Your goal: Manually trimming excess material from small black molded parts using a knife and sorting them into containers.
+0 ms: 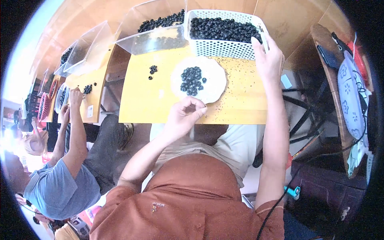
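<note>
My left hand (pixel 185 117) is at the near rim of a white scalloped plate (pixel 216 82), with thumb and fingertips pinched together; whatever is between them, if anything, is too small to make out. On the plate lies a loose cluster of blueberries (pixel 191 80). Farther back, a white perforated plastic basket (pixel 224 48) holds a deep heap of blueberries (pixel 224 29). My right hand (pixel 270 60) grips the basket's right end, its thumb on the near side and its fingers over the rim.
A clear plastic bin (pixel 150 43) with more blueberries stands left of the basket. Several berries (pixel 152 69) lie on the yellow table (pixel 136 94), and small brown bits dot its right side. At left, a co-worker (pixel 60 184) handles berries. A side table (pixel 320 38) holds a phone (pixel 329 57).
</note>
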{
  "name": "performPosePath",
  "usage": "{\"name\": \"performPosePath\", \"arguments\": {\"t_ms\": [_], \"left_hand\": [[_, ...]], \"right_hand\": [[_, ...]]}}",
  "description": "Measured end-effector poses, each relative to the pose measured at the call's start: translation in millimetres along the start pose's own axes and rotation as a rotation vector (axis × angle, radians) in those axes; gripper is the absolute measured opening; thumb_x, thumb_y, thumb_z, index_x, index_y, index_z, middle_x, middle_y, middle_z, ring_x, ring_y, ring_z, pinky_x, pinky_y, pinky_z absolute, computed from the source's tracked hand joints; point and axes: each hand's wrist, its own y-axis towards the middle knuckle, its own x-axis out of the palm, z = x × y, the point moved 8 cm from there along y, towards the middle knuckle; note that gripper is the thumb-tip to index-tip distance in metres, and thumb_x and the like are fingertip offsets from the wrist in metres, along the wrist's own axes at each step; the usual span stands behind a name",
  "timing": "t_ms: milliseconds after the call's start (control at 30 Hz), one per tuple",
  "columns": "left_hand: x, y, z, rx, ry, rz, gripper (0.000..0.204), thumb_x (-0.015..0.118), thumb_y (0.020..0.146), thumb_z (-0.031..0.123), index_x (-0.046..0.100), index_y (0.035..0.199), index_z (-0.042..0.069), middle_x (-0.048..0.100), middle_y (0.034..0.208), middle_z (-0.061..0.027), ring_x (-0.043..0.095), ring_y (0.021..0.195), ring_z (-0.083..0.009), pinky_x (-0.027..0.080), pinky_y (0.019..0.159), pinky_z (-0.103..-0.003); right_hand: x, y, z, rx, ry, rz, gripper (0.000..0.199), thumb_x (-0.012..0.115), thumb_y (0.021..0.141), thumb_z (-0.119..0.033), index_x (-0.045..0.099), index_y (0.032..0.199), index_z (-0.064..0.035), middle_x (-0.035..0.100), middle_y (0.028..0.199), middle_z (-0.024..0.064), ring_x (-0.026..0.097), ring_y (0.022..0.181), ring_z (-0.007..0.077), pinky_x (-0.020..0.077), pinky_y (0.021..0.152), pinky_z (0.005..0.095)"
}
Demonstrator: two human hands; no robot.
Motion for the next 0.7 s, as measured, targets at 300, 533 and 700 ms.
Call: {"name": "performPosePath", "arguments": {"t_ms": [300, 533, 700], "left_hand": [[-11, 35, 42, 0.551, 0.892, 0.103, 0.017, 0.078, 0.078, 0.006, 0.068, 0.091, 0.006, 0.069, 0.096, -0.0092, 0.064, 0.092, -0.0293, 0.052, 0.083, -0.038], [4, 81, 22, 0.578, 1.179, 0.028, 0.024, 0.075, 0.076, 0.017, 0.074, 0.099, 0.007, 0.071, 0.1, -0.0101, 0.059, 0.109, -0.0296, 0.048, 0.096, -0.041], [14, 95, 13, 0.497, 1.297, -0.044, 0.023, 0.072, 0.078, 0.021, 0.076, 0.095, 0.007, 0.072, 0.1, -0.011, 0.06, 0.109, -0.0297, 0.047, 0.097, -0.042]], "right_hand": [[22, -67, 26, 0.158, -0.012, -0.182, 0.038, 0.068, 0.092, -0.029, 0.068, 0.117, -0.0006, 0.072, 0.094, 0.0215, 0.073, 0.086, 0.032, 0.0548, 0.078, 0.0388], [30, -119, 34, 0.321, 0.154, -0.226, 0.03, 0.07, 0.092, -0.019, 0.068, 0.111, 0.003, 0.071, 0.084, 0.0166, 0.069, 0.072, 0.0214, 0.0527, 0.069, 0.0337], [24, -131, 38, 0.344, 0.165, -0.226, 0.03, 0.07, 0.092, -0.017, 0.068, 0.112, 0.0052, 0.073, 0.088, 0.017, 0.071, 0.077, 0.0202, 0.0538, 0.073, 0.0327]]}}
